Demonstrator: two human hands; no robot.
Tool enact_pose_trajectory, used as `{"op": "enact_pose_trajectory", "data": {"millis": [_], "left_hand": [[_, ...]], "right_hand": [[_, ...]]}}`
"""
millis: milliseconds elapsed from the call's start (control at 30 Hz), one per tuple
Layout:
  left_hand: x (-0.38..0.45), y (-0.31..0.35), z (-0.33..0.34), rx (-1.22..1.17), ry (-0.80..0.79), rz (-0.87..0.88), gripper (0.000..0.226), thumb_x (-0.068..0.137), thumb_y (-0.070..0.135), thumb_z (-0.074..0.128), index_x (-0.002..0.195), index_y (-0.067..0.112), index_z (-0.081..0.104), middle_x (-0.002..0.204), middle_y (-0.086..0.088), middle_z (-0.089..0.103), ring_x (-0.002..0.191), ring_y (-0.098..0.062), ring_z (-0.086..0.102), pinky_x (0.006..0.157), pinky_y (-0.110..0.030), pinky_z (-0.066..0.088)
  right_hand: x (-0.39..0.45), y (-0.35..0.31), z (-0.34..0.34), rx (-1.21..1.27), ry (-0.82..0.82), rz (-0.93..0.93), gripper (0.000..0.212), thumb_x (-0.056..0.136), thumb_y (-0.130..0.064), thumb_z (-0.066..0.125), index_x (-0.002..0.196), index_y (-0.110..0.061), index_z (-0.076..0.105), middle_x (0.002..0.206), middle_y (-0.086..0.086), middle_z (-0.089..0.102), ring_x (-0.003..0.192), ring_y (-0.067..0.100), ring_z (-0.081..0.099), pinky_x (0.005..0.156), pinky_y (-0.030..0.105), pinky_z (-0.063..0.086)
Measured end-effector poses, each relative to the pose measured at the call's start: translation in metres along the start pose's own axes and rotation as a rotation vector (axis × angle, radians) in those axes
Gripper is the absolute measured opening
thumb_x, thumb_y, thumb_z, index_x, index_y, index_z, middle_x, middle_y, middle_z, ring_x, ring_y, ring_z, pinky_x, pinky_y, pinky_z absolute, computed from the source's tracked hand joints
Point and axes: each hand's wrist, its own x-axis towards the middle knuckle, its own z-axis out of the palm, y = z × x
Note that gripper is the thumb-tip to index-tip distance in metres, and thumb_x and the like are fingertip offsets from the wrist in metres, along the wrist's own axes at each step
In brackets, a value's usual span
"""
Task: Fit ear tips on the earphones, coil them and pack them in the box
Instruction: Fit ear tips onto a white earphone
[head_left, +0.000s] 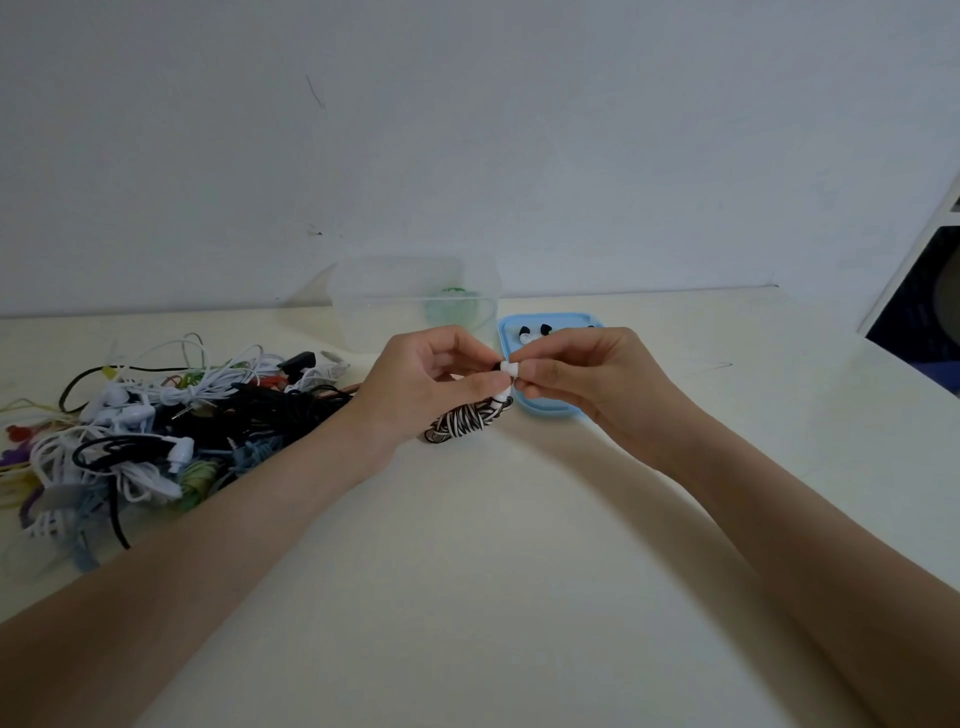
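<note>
My left hand (431, 379) pinches a white earbud of a black-and-white striped earphone, whose coiled cable (465, 423) hangs below onto the table. My right hand (582, 376) pinches a white ear tip (509, 370) against that earbud, thumb and fingers curled round it. Just behind the hands lies a light blue lid (545, 410) with black and clear ear tips (535, 331) on it. A clear plastic box (410, 306) stands behind, with something green inside.
A tangled heap of earphones (156, 431) in white, black, green and blue covers the table's left side. The cream table (493, 571) ends at a white wall. A dark opening with a white frame (914, 291) is at the far right.
</note>
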Motion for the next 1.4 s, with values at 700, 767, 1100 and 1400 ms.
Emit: {"op": "enact_pose_trajectory", "data": {"millis": [700,767,1100,1400], "left_hand": [[0.0015,-0.0012,0.0033,-0.079,0.031,-0.055,0.01,0.077,0.004,0.069,0.084,0.007,0.062,0.08,-0.003,0.068,0.072,-0.006,0.064,0.07,-0.012,0.049],[0.0019,-0.001,0.0025,-0.076,0.024,-0.051,0.01,0.077,0.003,0.069,0.084,0.006,0.062,0.079,-0.003,0.068,0.072,-0.007,0.064,0.071,-0.012,0.049],[0.0012,0.0025,-0.0017,-0.052,-0.025,-0.039,0.009,0.075,0.003,0.069,0.083,0.007,0.064,0.076,0.004,0.07,0.075,-0.005,0.066,0.072,-0.012,0.05],[0.002,-0.0003,0.0019,0.0,-0.003,-0.051,0.011,0.079,0.004,0.067,0.09,0.003,0.064,0.082,-0.003,0.069,0.074,-0.004,0.064,0.073,-0.011,0.049]], "right_hand": [[0.0014,0.0026,0.0071,0.289,0.058,0.155,0.01,0.067,-0.007,0.066,0.074,-0.007,0.072,0.076,0.002,0.071,0.071,0.008,0.067,0.076,0.015,0.054],[0.0014,0.003,0.0068,0.28,0.052,0.151,0.01,0.069,-0.006,0.065,0.075,-0.007,0.073,0.077,0.002,0.072,0.072,0.008,0.067,0.076,0.015,0.054],[-0.0008,-0.0025,0.0088,0.304,0.05,0.195,0.01,0.081,0.004,0.058,0.082,-0.002,0.066,0.074,0.002,0.071,0.069,0.008,0.068,0.069,0.013,0.053],[0.0023,0.0023,0.0087,0.353,0.083,0.249,0.011,0.08,0.001,0.06,0.089,0.002,0.066,0.08,0.005,0.071,0.071,0.008,0.068,0.068,0.013,0.053]]}}
